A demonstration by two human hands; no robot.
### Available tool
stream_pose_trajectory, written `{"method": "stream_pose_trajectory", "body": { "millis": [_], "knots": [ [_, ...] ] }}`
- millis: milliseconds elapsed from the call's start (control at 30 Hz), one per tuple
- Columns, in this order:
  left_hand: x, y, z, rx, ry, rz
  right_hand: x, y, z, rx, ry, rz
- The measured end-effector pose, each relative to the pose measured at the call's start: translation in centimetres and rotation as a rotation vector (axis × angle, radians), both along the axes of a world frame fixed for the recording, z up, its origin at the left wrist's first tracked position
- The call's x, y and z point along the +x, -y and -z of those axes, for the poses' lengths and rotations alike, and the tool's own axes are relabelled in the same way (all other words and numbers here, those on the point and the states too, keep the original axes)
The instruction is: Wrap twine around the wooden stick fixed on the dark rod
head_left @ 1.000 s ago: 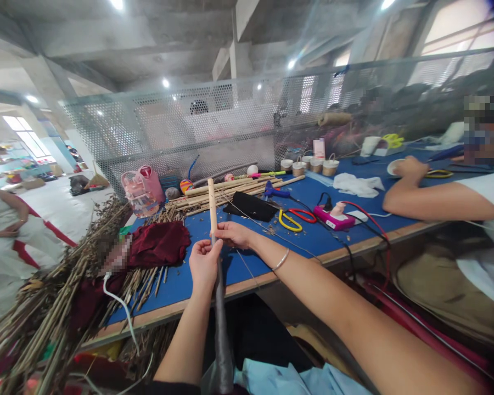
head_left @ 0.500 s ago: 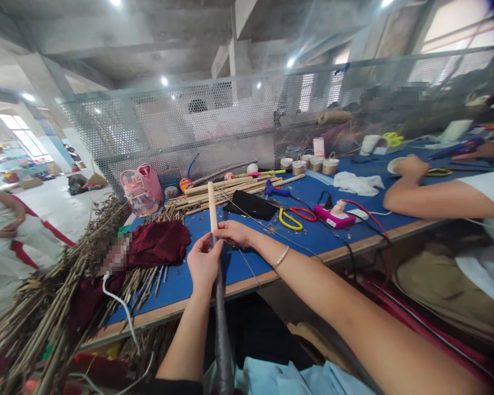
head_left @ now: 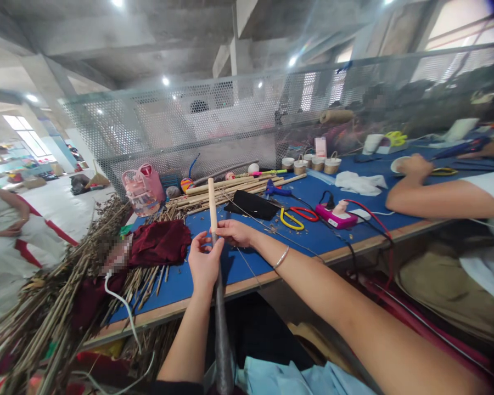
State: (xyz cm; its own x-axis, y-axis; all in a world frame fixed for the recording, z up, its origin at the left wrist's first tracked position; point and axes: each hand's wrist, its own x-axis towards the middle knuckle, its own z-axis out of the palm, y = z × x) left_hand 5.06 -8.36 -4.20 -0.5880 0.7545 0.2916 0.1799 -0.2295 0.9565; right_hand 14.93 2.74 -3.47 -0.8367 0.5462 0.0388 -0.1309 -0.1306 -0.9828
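A long stick point(head_left: 213, 203) runs upright toward me, with a pale wooden upper end and a dark grey lower length point(head_left: 223, 334) reaching down to my lap. My right hand point(head_left: 235, 233) pinches it from the right, just where pale meets dark. Against its left side is my left hand point(head_left: 203, 262), fingers curled and thumb along the dark part, slightly loose around it. Whether the dark length is a covering or a tube, I cannot tell. Behind the stick, pale wooden rods point(head_left: 247, 186) and a black cloth point(head_left: 251, 204) lie on the blue table point(head_left: 175, 285).
Dry stalks point(head_left: 61, 296) and a dark red cloth point(head_left: 160, 241) lie at the left. Scissors point(head_left: 292, 219), a blue glue gun point(head_left: 278, 190) and a pink power strip point(head_left: 336, 215) with cables are on the right. A co-worker's arm point(head_left: 444, 195) reaches in from the right.
The fingers of my left hand have loosened and spread a little around the stick. My right hand keeps its pinch in the same place.
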Motion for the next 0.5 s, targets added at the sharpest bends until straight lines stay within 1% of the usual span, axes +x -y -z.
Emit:
{"method": "stream_pose_trajectory", "body": {
  "millis": [100, 167, 233, 267, 367, 400, 433, 500],
  "knots": [
    [-0.17, 0.32, -0.54, -0.080, -0.233, -0.064, -0.06, 0.05, -0.11, 0.026, 0.029, 0.010],
    [-0.43, 0.30, -0.71, -0.112, -0.284, -0.078, -0.06, 0.08, -0.20, 0.024, 0.030, -0.003],
    [-0.65, 0.12, -0.66, -0.126, -0.253, -0.049, -0.06, 0.03, -0.19, 0.012, 0.015, -0.028],
    [-0.71, 0.01, -0.57, -0.132, -0.208, -0.012, -0.06, -0.02, -0.15, 0.005, 0.006, -0.036],
    [-0.60, -0.21, -0.26, -0.139, 0.003, 0.139, -0.09, -0.26, 0.08, 0.006, -0.004, -0.022],
    [-0.50, -0.23, -0.21, -0.130, 0.055, 0.161, -0.11, -0.35, 0.17, 0.012, 0.000, -0.010],
    [-0.39, -0.22, -0.20, -0.113, 0.072, 0.157, -0.13, -0.43, 0.26, 0.020, 0.007, 0.001],
    [-0.24, -0.17, -0.31, -0.077, 0.014, 0.088, -0.18, -0.54, 0.40, 0.034, 0.018, 0.014]
  ]
}}
